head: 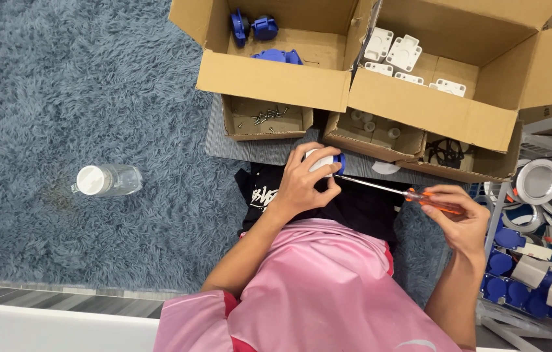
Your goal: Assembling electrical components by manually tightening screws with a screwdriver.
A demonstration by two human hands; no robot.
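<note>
Left hand [303,182]: grip closed around a small white-and-blue part [325,161], held steady over the lap, presumably so the tool tip can bear squarely on it. Right hand [453,218]: grip closed on the orange handle of a screwdriver [413,194]; shaft runs level toward the left grip, tip at the part's blue end.

Beyond the left grip: small open box of loose screws [266,117], within reach. Behind it, a cardboard box of blue parts [260,29]. Beyond the right grip: a box of white parts [400,55]. Outboard of the right grip: rack of finished blue-and-white units [537,261]. Water bottle [106,180] lies on the carpet [61,98], well away from the left grip.
</note>
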